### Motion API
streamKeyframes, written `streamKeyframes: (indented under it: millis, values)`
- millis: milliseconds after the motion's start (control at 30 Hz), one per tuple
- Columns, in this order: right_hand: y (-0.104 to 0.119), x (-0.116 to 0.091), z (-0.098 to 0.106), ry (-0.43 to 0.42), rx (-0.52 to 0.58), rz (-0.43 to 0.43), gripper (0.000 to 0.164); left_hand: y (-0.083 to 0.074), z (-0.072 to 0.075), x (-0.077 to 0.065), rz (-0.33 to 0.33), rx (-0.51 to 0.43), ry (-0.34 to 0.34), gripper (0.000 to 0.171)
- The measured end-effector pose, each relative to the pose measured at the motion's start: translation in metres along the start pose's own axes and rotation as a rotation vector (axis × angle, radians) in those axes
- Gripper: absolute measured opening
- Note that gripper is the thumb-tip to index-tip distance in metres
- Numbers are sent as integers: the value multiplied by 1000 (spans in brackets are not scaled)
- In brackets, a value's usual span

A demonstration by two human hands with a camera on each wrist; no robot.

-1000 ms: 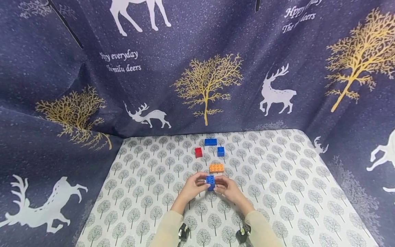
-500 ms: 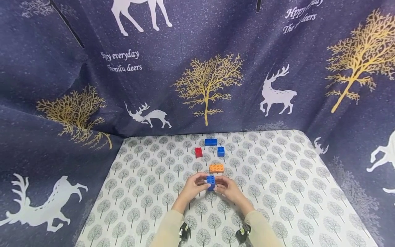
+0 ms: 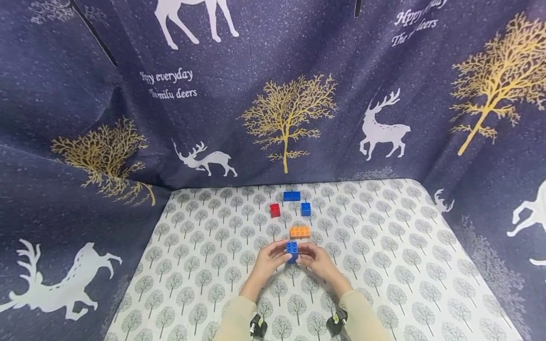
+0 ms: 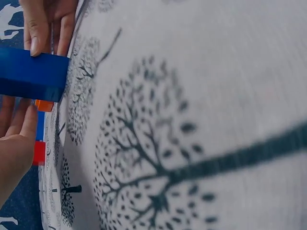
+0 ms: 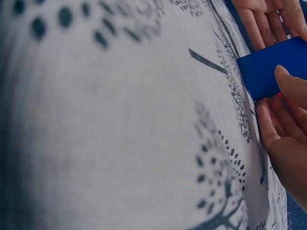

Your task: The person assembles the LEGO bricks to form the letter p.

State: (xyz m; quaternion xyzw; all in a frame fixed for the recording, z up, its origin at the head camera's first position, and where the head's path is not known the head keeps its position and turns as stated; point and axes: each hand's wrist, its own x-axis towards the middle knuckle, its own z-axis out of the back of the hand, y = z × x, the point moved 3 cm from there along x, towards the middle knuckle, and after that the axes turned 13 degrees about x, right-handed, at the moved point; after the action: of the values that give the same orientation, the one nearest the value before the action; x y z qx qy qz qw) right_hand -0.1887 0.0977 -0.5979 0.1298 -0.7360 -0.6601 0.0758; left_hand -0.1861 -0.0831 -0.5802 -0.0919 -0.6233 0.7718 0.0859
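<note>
A blue toy building brick [image 3: 292, 251] stands near the middle of the table, its studs facing up. My left hand [image 3: 269, 258] grips its left side with thumb and fingers. From the right, my right hand [image 3: 316, 259] holds the same brick, thumb toward me. Smooth blue sides of the brick [image 4: 31, 74] show in the left wrist view. In the right wrist view the right thumb lies against the brick's face [image 5: 264, 72]. Just beyond it lies an orange brick [image 3: 300, 231] with studs up.
Farther back are a small red brick [image 3: 275, 210], a small blue brick [image 3: 305, 209] and a longer blue brick [image 3: 292, 196]. A white cloth with tree prints [image 3: 204, 265] covers the table. A dark blue curtain [image 3: 264, 61] with deer and trees hangs behind it.
</note>
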Motion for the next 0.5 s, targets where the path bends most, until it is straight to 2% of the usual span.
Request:
streamKeyframes:
  millis: [233,500]
  values:
    - [-1,1,0,8,17,-21,42,1,1,-1,37,-22,8,52]
    - [2,0,5,72,1,31,47,2,1,-2,40,5,9,50]
